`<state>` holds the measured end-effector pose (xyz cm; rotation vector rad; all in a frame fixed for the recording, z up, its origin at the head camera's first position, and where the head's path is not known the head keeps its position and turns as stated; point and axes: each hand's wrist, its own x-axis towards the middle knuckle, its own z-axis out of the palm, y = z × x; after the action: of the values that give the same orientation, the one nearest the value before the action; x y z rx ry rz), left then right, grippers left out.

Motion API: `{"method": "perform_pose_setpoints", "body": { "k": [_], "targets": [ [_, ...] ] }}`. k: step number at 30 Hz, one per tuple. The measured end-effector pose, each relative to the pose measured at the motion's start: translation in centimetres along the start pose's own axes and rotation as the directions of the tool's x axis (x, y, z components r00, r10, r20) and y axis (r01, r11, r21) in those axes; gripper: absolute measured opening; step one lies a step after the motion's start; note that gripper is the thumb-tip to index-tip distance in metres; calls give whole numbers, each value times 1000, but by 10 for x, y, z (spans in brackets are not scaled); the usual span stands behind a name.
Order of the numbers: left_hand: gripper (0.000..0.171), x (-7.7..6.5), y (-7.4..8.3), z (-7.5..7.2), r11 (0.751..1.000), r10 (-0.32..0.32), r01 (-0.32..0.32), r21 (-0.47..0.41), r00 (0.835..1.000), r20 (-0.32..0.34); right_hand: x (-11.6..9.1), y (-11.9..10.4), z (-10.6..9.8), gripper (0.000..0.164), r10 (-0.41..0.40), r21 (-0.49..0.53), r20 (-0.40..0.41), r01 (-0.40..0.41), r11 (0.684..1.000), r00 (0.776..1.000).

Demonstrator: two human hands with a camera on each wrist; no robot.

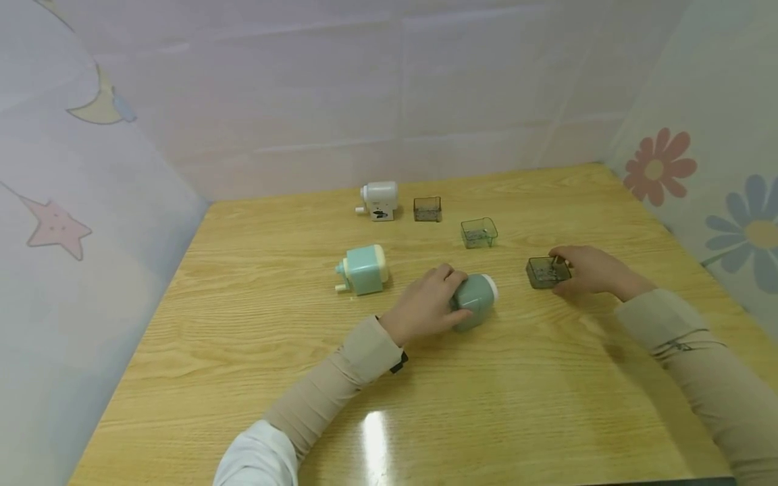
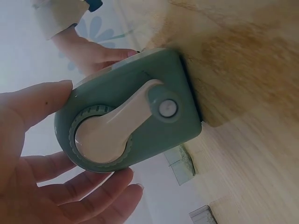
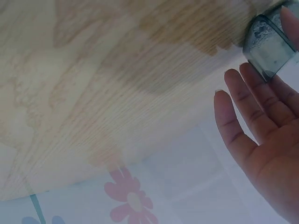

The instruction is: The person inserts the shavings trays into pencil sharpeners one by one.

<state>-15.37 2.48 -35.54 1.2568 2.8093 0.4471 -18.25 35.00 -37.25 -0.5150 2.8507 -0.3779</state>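
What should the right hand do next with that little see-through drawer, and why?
I think the right hand should gently let go of the smoky drawer. It looks to be down on the table, apart from the green pencil sharpener in the left hand, and two other drawers already sit loose there.
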Motion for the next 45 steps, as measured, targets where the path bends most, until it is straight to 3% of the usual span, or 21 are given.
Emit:
{"method": "perform_pose_setpoints", "body": {
  "k": [17, 24, 31, 45],
  "targets": [
    [58, 0, 1, -4, 1000, -4, 3, 11, 999, 32, -3, -5, 2, 74, -22, -1, 24, 22, 1000, 999],
    [58, 0, 0, -4, 1000, -4, 4, 2, 999, 31, -8, -6, 0, 76, -30, 48, 54, 27, 998, 998],
    [58, 0, -1, -2, 1000, -1, 1, 7, 999, 32, -12, -6, -1, 69, -88, 28, 26, 87, 996, 996],
    [57, 0, -1, -3, 1000, -8, 8, 2, 999, 35, -11, -19, 3, 69, -118, 22, 12, 117, 993, 993]
  ]
}}
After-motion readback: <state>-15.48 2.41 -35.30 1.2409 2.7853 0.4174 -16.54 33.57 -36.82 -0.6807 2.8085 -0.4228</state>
